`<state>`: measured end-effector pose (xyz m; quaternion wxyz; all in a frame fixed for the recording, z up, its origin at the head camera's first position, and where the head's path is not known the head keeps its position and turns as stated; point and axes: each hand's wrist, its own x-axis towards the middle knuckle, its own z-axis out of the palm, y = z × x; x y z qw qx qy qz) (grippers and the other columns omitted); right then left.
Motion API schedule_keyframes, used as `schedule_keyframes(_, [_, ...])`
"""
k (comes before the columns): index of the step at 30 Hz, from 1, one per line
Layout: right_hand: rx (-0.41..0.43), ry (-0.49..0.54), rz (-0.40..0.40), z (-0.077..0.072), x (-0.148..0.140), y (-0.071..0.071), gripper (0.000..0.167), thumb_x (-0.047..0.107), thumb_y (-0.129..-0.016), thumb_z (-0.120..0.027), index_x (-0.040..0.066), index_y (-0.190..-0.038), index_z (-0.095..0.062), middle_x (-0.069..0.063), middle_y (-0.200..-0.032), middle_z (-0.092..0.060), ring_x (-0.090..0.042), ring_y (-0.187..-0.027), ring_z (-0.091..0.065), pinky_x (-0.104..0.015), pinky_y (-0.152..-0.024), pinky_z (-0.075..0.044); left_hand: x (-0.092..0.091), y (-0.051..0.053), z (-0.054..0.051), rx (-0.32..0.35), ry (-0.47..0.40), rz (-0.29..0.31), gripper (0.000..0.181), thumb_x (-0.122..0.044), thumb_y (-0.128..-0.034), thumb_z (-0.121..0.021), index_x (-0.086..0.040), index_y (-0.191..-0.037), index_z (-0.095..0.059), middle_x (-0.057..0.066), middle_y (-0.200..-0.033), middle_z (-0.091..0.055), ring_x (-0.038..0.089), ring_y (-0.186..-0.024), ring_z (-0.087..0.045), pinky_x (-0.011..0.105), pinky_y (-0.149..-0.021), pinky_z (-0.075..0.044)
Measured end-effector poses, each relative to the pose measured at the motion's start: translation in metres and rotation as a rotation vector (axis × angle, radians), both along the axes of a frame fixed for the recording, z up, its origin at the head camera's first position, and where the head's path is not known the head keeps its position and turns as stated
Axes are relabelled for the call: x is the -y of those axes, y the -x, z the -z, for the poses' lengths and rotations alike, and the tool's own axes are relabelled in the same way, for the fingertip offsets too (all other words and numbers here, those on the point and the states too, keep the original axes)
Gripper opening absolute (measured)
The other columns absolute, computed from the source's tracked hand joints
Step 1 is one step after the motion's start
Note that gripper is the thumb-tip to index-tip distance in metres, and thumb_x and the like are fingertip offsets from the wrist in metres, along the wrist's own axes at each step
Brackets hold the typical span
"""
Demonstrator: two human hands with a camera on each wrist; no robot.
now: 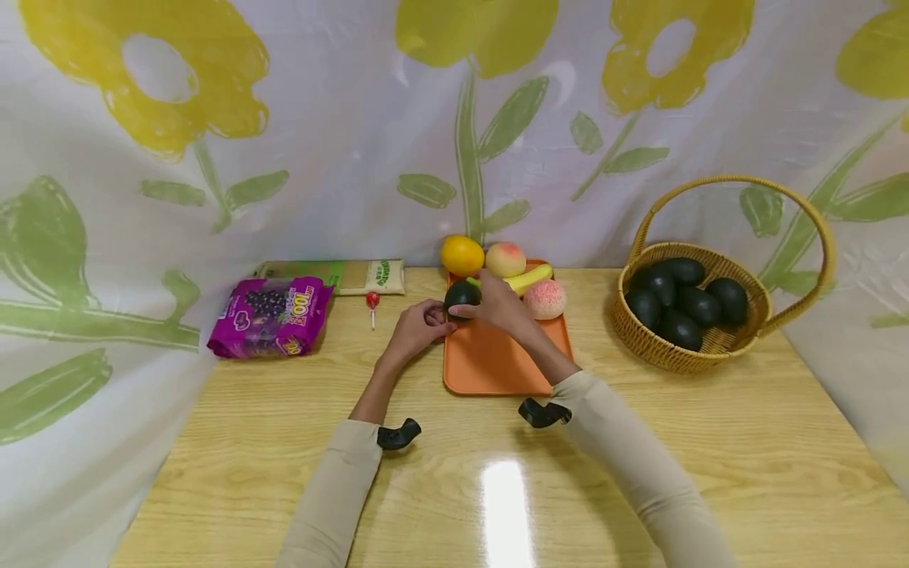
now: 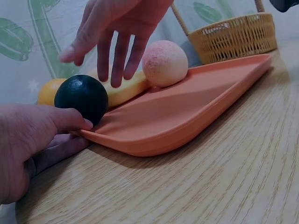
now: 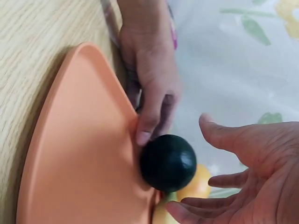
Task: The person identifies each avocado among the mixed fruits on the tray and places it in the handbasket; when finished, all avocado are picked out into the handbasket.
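Observation:
A dark green avocado (image 1: 462, 295) lies at the left side of an orange tray (image 1: 497, 367). My left hand (image 1: 415, 333) pinches the tray's left rim; in the left wrist view its thumb (image 2: 74, 119) lies over the edge beside the avocado, fingers lower down outside. Above the tray my right hand (image 1: 503, 306) is held with spread fingers, apart from the avocado in the right wrist view. Behind and beside it are a banana (image 1: 531, 279), a pink peach (image 1: 545, 300), another peach (image 1: 506, 259) and an orange-yellow fruit (image 1: 462, 255).
At right stands a wicker basket (image 1: 660, 359) with a tall handle, holding several avocados (image 1: 698, 305). To the left are a purple candy bag (image 1: 270, 317), a red lollipop (image 1: 372, 300) and a flat green-and-tan packet (image 1: 351, 278). A flowered curtain (image 1: 341, 158) hangs behind the table.

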<state>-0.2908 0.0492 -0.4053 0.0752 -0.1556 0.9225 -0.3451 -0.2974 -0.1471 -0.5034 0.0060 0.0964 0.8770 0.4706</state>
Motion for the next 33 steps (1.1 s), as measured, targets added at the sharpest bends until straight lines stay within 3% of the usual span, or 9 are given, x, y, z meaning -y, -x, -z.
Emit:
schedule_keyframes(9, [0.001,-0.094,0.026,0.014,0.015,0.007,0.078,0.044,-0.096,-0.074,-0.005,-0.147,-0.041,-0.027,-0.131,-0.061,-0.040,-0.118,-0.064,-0.049,-0.100,-0.054,0.003,0.000,0.003,0.000,-0.003,-0.010,0.046,-0.025,-0.0912,-0.080,-0.003,-0.131,-0.068,0.013,-0.104,-0.072,0.024,-0.091,-0.067,0.040,-0.092,-0.057])
schedule_keyframes(20, [0.018,-0.133,0.063,0.019,0.021,0.012,0.078,0.042,-0.096,-0.075,-0.002,-0.149,-0.039,-0.028,-0.137,-0.059,-0.042,-0.129,-0.060,-0.051,-0.108,-0.050,0.000,0.001,0.003,0.012,-0.009,-0.008,0.049,-0.025,-0.0918,-0.078,-0.004,-0.134,-0.066,0.013,-0.105,-0.072,0.022,-0.090,-0.066,0.042,-0.094,-0.057])
schedule_keyframes(25, [-0.002,-0.164,0.072,0.022,0.022,0.012,0.071,0.042,-0.096,-0.074,-0.001,-0.144,-0.044,-0.026,-0.130,-0.063,-0.040,-0.121,-0.064,-0.050,-0.102,-0.052,-0.001,0.000,0.004,0.007,0.003,-0.002,0.048,-0.026,-0.0923,-0.078,-0.003,-0.133,-0.067,0.014,-0.105,-0.072,0.022,-0.092,-0.067,0.041,-0.093,-0.057])
schedule_keyframes(33, [-0.056,-0.109,0.045,0.021,0.020,0.012,0.059,0.028,-0.093,-0.080,-0.002,-0.134,-0.052,-0.023,-0.123,-0.065,-0.039,-0.113,-0.065,-0.051,-0.098,-0.053,-0.001,0.001,0.004,0.012,-0.013,-0.005,0.045,-0.026,-0.0917,-0.079,-0.004,-0.129,-0.068,0.013,-0.104,-0.072,0.020,-0.090,-0.067,0.037,-0.091,-0.057])
